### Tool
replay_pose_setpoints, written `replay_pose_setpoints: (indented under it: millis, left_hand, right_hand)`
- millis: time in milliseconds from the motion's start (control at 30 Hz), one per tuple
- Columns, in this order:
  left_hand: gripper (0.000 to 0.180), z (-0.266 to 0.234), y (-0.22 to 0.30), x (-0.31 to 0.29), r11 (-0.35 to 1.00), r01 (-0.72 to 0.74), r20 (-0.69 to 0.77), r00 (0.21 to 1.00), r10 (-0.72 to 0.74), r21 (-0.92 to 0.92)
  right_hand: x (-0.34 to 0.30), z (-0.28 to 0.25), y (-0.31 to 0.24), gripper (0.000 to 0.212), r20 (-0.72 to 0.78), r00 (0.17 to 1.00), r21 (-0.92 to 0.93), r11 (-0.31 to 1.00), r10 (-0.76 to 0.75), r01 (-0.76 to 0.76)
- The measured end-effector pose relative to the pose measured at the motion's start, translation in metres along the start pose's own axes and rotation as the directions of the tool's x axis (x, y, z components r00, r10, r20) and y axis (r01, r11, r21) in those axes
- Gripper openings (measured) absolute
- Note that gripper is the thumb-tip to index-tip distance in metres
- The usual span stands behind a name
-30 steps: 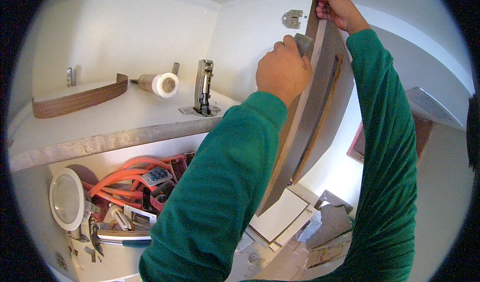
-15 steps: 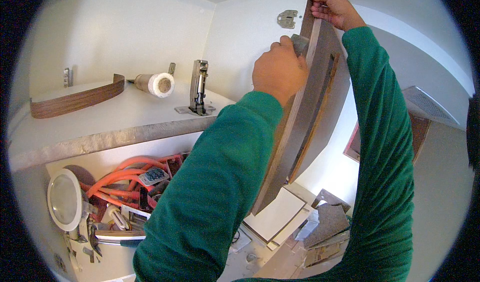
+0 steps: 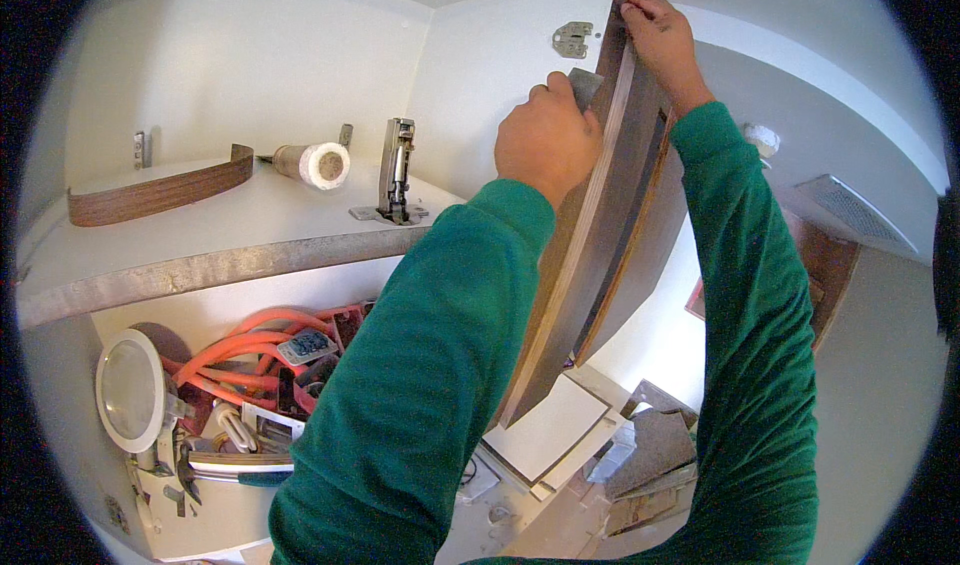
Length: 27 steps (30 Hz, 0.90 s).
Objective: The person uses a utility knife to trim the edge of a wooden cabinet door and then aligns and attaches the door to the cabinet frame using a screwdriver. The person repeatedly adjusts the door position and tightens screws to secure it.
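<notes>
In the head view, the left hand (image 3: pixel 545 143) is closed round a grey flat tool (image 3: pixel 584 85), its back turned toward the camera. The right hand (image 3: pixel 662 47), higher up, has its fingers bent and gripping a dark brown strip (image 3: pixel 612 45); the thumb's exact place cannot be made out. The strip lies along the upper narrow edge of a tall brown panel (image 3: pixel 620 195), which stands tilted beyond the right end of the white shelf (image 3: pixel 200 260); its top end leans away over the hand. How much of it is fastened cannot be told.

The strip looks thin, light and springy: likely easy to bend along its length, stiffer across its width, and apt to crack or chip if folded sharply. It is best taken by its two long edges, close to the free end, with a light pinch. The panel seems stiff and much heavier, better steadied by its long edge; its face may be smooth. The tool appears rigid, best held across its broad sides.

On the shelf, a curved brown strip (image 3: pixel 160 197) stands on edge toward the left end, a white-ended tube (image 3: pixel 310 163) lies near the back edge, and a metal hinge (image 3: pixel 398 175) stands upright toward the right end.
</notes>
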State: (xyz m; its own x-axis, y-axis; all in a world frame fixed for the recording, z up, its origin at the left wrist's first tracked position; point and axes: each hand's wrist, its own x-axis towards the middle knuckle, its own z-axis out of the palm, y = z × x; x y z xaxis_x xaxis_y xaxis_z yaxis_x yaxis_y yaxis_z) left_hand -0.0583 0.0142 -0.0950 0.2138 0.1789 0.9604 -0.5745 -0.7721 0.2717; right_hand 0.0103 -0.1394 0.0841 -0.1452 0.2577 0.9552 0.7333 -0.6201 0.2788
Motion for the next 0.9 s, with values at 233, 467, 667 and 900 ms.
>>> replay_pose_setpoints:
  millis: [233,467,667,900]
  left_hand:
    - [0.035,-0.002,0.000,0.001,1.000,-0.008,-0.028,1.000,0.008,0.006]
    - [0.036,-0.003,0.002,0.000,1.000,0.026,0.005,1.000,-0.026,0.013]
    - [0.032,-0.002,-0.002,0.000,0.999,0.026,-0.028,0.999,-0.026,-0.020]
    - [0.033,-0.007,0.000,0.000,1.000,-0.012,-0.048,0.999,0.012,0.006]
  right_hand:
    - [-0.020,0.031,-0.009,0.054,-0.095,0.950,-0.443,0.867,-0.298,0.227]
    - [0.007,0.011,0.012,0.045,-0.066,0.998,-0.100,0.995,0.010,-0.017]
    - [0.023,-0.025,-0.002,0.032,0.166,0.914,-0.264,0.877,-0.369,0.402]
    - [0.037,-0.040,-0.043,0.015,0.390,0.816,-0.474,0.666,-0.427,0.575]
